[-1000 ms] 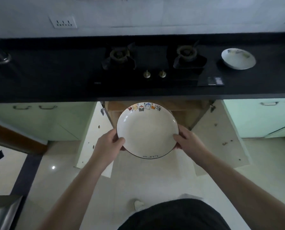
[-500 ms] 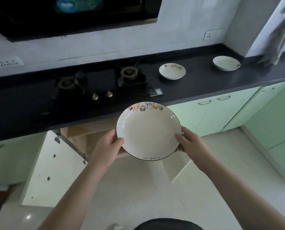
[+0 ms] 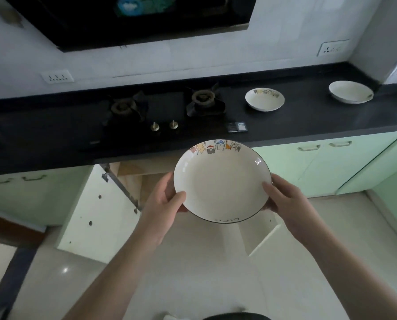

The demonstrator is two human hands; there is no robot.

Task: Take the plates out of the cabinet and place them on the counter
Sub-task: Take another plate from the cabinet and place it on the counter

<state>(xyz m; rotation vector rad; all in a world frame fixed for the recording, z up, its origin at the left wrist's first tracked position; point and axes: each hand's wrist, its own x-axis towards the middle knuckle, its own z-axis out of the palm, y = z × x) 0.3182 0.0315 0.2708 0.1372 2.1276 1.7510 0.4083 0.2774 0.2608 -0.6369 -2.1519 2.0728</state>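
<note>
Plate [image 3: 220, 181] between left hand [image 3: 163, 204] and right hand [image 3: 285, 202], rim-gripped.

Head-worn view, downward, near counter [image 3: 308, 125]

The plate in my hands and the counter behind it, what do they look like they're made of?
The plate, held by the left hand and right hand, looks like glazed ceramic: glossy white, a highlight near its rim, printed cartoon figures, thin dark edge. The counter looks like dark polished stone, possibly granite; it is too dim to be sure.
</note>
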